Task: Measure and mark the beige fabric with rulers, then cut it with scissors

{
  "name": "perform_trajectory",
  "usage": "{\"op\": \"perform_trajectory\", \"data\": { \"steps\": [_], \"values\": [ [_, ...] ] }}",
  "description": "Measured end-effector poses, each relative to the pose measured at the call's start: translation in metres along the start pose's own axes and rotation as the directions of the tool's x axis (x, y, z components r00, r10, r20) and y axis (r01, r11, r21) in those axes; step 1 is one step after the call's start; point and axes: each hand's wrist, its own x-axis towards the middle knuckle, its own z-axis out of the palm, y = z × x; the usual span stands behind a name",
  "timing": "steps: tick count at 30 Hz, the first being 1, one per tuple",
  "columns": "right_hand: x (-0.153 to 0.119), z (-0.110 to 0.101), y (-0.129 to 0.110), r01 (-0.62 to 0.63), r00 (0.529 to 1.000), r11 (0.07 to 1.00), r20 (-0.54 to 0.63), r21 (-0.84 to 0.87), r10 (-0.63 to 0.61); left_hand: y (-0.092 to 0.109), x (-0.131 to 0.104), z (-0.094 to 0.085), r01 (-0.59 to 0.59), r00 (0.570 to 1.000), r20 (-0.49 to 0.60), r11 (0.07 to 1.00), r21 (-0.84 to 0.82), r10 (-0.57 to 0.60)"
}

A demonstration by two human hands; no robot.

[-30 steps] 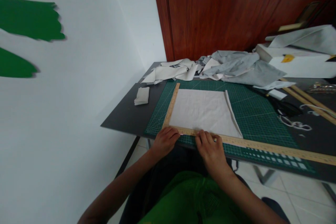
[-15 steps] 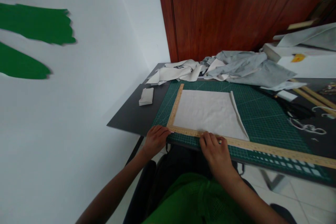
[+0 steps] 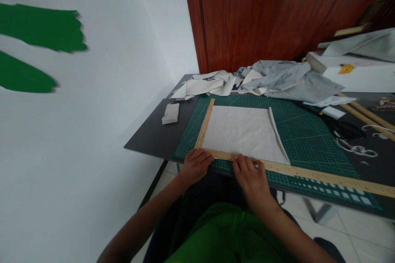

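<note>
A wooden L-shaped ruler (image 3: 314, 174) lies on a pale cloth (image 3: 242, 131), its long arm along the near edge and its short arm up the left side. The cloth's right edge is rolled or folded over. My left hand (image 3: 198, 165) is closed at the ruler's near edge, close to the corner; a small pale tip shows at its fingertips, too small to name. Just to the right, my right hand (image 3: 250, 176) presses the long arm with bent fingers, its thumb tucked beside them. A green cutting mat (image 3: 314, 139) is underneath.
A folded cloth stack (image 3: 170, 113) sits on the dark table (image 3: 154, 135) at left. Crumpled fabric (image 3: 286, 78) lies along the back, beside a white box (image 3: 364, 74). Black-handled scissors (image 3: 345, 128), a white cord (image 3: 358, 148) and wooden strips (image 3: 367, 113) are at right.
My left hand has slid right along the ruler's near edge, closer to my right hand, and the pale tip moved with it. My right hand stays on the ruler; the view shifted slightly.
</note>
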Motion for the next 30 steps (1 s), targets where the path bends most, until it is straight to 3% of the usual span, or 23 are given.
{"op": "perform_trajectory", "data": {
  "steps": [9,13,16,19,22,25,30],
  "values": [
    [0.0,0.0,-0.001,-0.014,1.0,0.999,0.017,0.041,0.013,0.018,0.025,0.017,-0.03,0.995,0.093,0.993,-0.113,0.04],
    [-0.002,0.0,0.002,0.008,1.0,0.999,0.023,0.044,-0.009,0.03,0.041,0.023,0.089,0.996,0.049,0.949,-0.301,-0.077],
    [-0.005,0.0,0.003,0.015,0.999,0.998,0.027,0.055,-0.016,0.046,0.058,0.029,0.277,0.939,-0.011,0.775,-0.568,-0.344],
    [-0.006,0.001,0.005,0.013,1.0,0.998,0.028,0.053,-0.014,0.061,0.076,0.036,0.419,0.82,0.12,0.445,-0.791,-0.56],
    [-0.008,0.004,0.007,0.037,0.999,0.997,0.013,0.071,-0.038,0.066,0.087,0.043,0.5,0.735,0.293,0.197,-0.843,-0.611],
    [-0.011,0.013,0.01,0.032,0.999,0.988,0.002,0.148,-0.032,0.066,0.09,0.049,0.555,0.724,0.364,0.181,-0.812,-0.586],
    [-0.013,0.028,0.022,-0.1,0.994,0.885,0.008,0.455,0.108,0.064,0.087,0.05,0.533,0.749,0.306,0.259,-0.805,-0.588]
  ]
}}
